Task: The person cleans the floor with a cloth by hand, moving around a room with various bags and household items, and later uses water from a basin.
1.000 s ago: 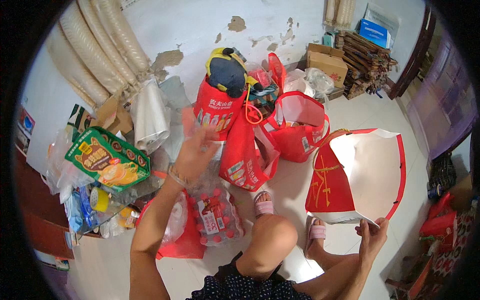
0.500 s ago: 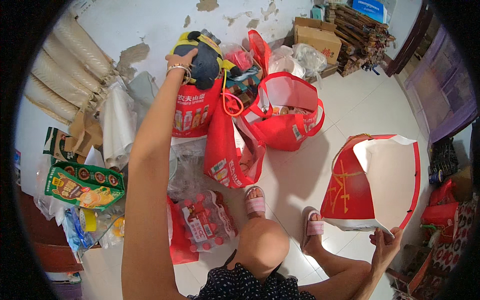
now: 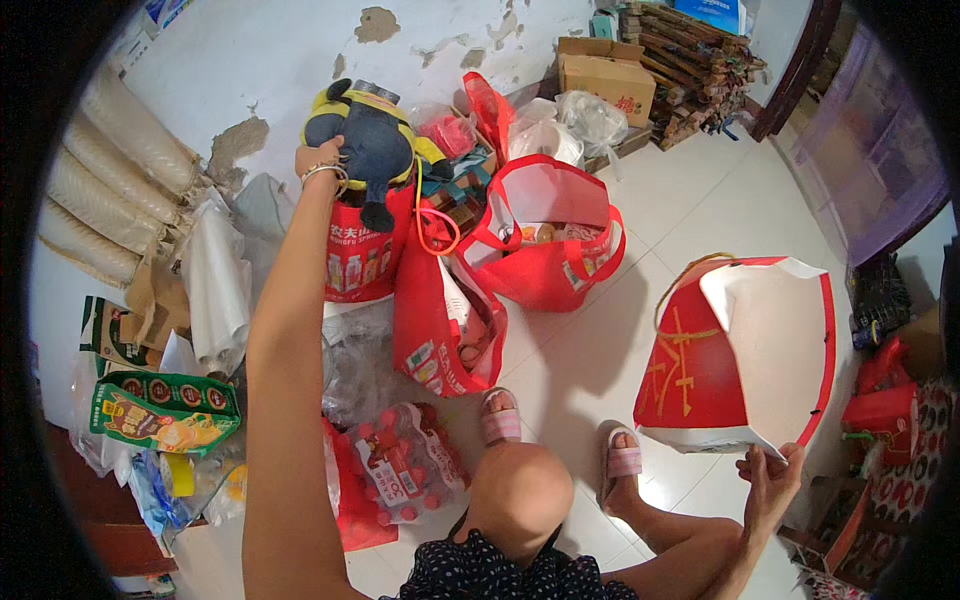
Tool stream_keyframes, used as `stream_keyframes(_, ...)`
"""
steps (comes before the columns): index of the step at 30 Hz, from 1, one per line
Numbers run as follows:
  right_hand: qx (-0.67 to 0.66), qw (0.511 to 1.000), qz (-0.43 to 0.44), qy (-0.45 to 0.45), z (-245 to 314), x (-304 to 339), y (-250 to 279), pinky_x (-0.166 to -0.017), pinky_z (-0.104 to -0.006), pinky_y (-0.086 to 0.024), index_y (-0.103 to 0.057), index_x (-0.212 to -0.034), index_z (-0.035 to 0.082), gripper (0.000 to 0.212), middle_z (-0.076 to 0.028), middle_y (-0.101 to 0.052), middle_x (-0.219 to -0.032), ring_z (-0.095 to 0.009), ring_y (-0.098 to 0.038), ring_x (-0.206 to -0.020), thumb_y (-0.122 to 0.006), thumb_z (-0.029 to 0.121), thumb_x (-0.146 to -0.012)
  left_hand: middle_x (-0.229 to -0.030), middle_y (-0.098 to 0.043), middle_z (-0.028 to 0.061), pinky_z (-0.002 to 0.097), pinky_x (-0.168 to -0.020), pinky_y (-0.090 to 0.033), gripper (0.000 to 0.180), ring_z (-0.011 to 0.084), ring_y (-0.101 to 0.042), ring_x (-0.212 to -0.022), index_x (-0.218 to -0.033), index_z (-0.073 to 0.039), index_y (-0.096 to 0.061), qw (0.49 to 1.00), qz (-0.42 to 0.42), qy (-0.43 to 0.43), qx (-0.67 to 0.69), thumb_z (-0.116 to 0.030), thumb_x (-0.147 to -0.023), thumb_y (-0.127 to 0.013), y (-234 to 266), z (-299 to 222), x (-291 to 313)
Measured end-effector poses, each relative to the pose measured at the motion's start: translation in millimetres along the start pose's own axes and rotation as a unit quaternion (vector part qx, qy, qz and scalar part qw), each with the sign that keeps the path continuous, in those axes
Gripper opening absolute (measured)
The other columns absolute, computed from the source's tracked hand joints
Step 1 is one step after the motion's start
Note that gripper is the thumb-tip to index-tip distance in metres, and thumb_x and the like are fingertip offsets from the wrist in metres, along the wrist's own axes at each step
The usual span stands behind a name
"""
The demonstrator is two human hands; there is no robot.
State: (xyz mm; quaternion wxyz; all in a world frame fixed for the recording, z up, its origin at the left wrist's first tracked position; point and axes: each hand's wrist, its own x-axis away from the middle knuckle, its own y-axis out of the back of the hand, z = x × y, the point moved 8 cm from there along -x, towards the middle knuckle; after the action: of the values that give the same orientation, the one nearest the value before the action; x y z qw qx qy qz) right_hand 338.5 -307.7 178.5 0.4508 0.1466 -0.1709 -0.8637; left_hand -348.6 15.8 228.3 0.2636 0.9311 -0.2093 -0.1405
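My left arm reaches far forward, and my left hand point(image 3: 322, 160) closes on the near left side of a black and yellow plush toy point(image 3: 368, 150). The toy sits at the top of a red shopping bag point(image 3: 350, 262), its dark limb hanging over the front. Some of my left fingertips are hidden against the toy. Low on the right, my right hand point(image 3: 770, 485) pinches the bottom corner of a large red and white paper gift bag point(image 3: 685, 375). That bag lies tilted, its white inside showing, with a twisted gold cord handle.
Two more red bags point(image 3: 545, 270) stand in the middle, filled with mixed items. A shrink-wrapped bottle pack point(image 3: 410, 465) lies by my foot. Left are a green snack package point(image 3: 165, 412) and white rolls point(image 3: 215, 285). A cardboard box point(image 3: 605, 85) and stacked wood point(image 3: 685, 65) sit behind.
My left hand has shifted from the toy's top to its near left side, and the toy has turned slightly. My right hand keeps the gift bag's corner. The whole view has shifted a little.
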Motion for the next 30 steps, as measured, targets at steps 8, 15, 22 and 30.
stream_keyframes(8,0.011,1.000,0.005,-0.026,-2.7,-0.1,-4.4,-0.047,-0.0242,-0.049,-0.038,-0.081,0.004,0.024,-0.012,-0.059,-0.067,-0.014,-0.059,-0.054,-0.061,0.001,-0.078,-0.094,-0.062,0.0112,0.0282,-0.069,-0.048,0.041,0.0191,-0.060,-0.077,-0.101,0.003,-0.056,0.871,0.143,-0.091,0.460,-0.008,-0.067,-0.074,-14.1,-23.2,34.8)
stream_keyframes(15,0.007,1.000,0.004,-0.030,-3.1,-1.6,-1.8,-0.046,-0.0252,-0.049,-0.036,-0.084,0.004,0.025,-0.015,-0.061,-0.070,-0.016,-0.060,-0.056,-0.060,0.002,-0.079,-0.093,-0.062,0.0116,0.0290,-0.072,-0.048,0.044,0.0191,-0.060,-0.078,-0.103,0.004,-0.054,0.881,0.301,-0.254,0.261,-0.016,-0.069,-0.073,-7.2,-65.2,80.5)
stream_keyframes(22,0.019,1.000,0.006,-0.024,-4.1,-3.6,-1.5,-0.046,-0.0252,-0.049,-0.036,-0.084,0.004,0.025,-0.015,-0.061,-0.069,-0.016,-0.060,-0.055,-0.061,0.003,-0.079,-0.102,-0.059,0.0145,0.0331,-0.085,-0.043,0.051,0.0234,-0.057,-0.094,-0.112,-0.001,-0.053,0.798,0.352,-0.490,0.005,-0.019,-0.067,-0.070,-44.7,-65.3,142.8)
stream_keyframes(30,0.070,0.997,0.022,0.003,-0.4,8.7,-12.8,-0.049,-0.0261,-0.050,-0.038,-0.093,0.001,0.024,-0.015,-0.060,-0.067,-0.016,-0.060,-0.055,-0.059,0.004,-0.082,-0.096,-0.061,0.0162,0.0401,-0.079,-0.046,0.035,0.0321,-0.058,-0.091,-0.102,-0.008,-0.059,0.751,0.362,-0.514,-0.202,-0.028,-0.074,-0.062,-141.9,-91.8,222.1)
